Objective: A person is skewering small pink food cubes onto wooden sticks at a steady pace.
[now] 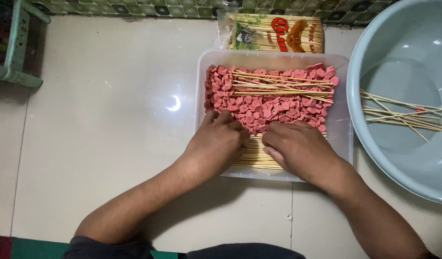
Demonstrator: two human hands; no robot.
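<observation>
Left hand [216,144]: curled, fingertips pressed into the slices [269,103] in the tub [343,139].
Right hand [300,148]: curled likewise; pinch hidden.
Skewers [257,156]: under both hands.
Risk: a sharp skewer tip could prick a finger; pressing could split slices.

basin [374,62] cut off at right edge, hands [259,144] hiding skewer bundle [257,156]

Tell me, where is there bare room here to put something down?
The widest free patch is the pale floor left of the clear tub, up to the green stool. The basin has bare bottom around its few skewers. The tub is crowded: pink slices, skewers, left hand, right hand.
</observation>
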